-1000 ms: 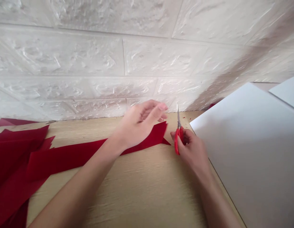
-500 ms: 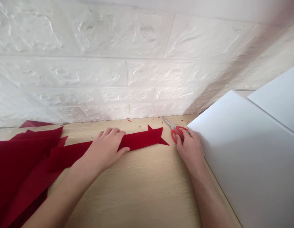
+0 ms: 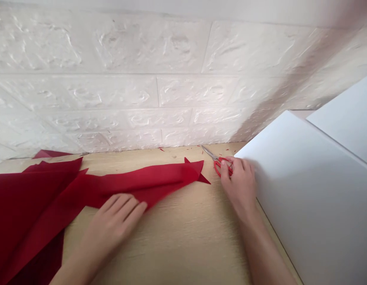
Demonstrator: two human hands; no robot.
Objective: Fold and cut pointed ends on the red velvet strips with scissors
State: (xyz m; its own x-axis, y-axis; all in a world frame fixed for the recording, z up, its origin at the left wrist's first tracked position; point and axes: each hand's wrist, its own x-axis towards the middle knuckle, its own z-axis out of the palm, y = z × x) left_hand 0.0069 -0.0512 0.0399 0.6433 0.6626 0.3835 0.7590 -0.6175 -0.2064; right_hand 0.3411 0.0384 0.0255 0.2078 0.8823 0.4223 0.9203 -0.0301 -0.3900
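Observation:
My left hand [image 3: 112, 223] lies flat, fingers stretched out, on the near edge of a long red paper sheet [image 3: 147, 180] spread over the wooden table [image 3: 183, 237]. The sheet ends in a jagged point near the middle right. My right hand [image 3: 238, 184] rests on a pair of red-handled scissors [image 3: 219, 162] lying on the table by the wall, its fingers curled over the handles. The blades point back and left.
More red paper sheets [image 3: 25, 206] are piled at the left. A large white board [image 3: 314, 198] slopes up on the right, beside my right hand. A white brick-patterned wall [image 3: 141, 87] closes the back. Small red scraps [image 3: 177, 152] lie by the wall.
My left hand slid down and left along the red sheet, which now lies opened out wider. My right hand laid the scissors down by the wall and stays on them.

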